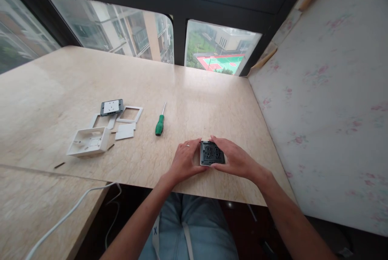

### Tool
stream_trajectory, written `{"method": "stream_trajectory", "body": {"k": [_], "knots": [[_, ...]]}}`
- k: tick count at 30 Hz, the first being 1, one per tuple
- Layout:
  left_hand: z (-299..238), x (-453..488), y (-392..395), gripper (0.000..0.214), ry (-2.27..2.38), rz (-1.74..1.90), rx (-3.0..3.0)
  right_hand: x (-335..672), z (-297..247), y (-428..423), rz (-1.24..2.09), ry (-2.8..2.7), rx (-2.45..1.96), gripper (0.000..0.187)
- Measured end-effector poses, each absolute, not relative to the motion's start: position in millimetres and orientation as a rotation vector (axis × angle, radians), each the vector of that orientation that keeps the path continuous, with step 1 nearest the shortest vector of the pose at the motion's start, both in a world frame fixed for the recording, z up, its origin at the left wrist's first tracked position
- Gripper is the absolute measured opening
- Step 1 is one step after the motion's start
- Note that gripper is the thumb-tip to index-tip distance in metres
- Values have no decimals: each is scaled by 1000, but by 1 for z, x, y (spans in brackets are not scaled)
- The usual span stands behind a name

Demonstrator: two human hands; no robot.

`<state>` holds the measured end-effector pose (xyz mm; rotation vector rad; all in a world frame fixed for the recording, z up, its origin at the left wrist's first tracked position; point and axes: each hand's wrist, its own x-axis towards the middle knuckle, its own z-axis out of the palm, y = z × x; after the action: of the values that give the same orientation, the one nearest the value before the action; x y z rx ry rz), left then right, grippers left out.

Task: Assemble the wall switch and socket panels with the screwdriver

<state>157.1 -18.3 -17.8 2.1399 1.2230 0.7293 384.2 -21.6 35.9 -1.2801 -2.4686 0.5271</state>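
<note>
Between my two hands is a wall switch (212,153) with a dark grey, squarish body and a thin white edge along its left and lower sides. My left hand (187,159) grips its left side, thumb at the near edge and fingers at the far edge. On the right side, my right hand (233,157) grips it the same way. The switch sits at or just above the tabletop; I cannot tell which. Left of my hands lies a screwdriver (159,124) with a green handle, its shaft pointing toward the window.
Farther left lie a socket module (111,107), a white frame (136,114), a white cover plate (124,131) and an open white box (89,141). Several dark screws (60,165) are scattered around them. A white cable (69,211) crosses the near-left tabletop. A papered wall (327,102) bounds the right.
</note>
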Motion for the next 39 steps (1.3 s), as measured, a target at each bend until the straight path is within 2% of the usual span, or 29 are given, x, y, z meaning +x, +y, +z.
{"method": "stream_trajectory", "body": {"k": [7,15,24,39], "knots": [[-17,157,-19,85,1232,736,2169,384,35,-23,579,-2472,-1284,86],[-15,153,-20,97,1190,707,2174,400,31,-35,661,-2333,-1374,82],[-7,149,-14,83,1086,628,2195,408,1,-46,813,-2095,-1368,85],[-7,146,-9,89,1074,613,2182,408,-10,-50,850,-2000,-1384,86]]}}
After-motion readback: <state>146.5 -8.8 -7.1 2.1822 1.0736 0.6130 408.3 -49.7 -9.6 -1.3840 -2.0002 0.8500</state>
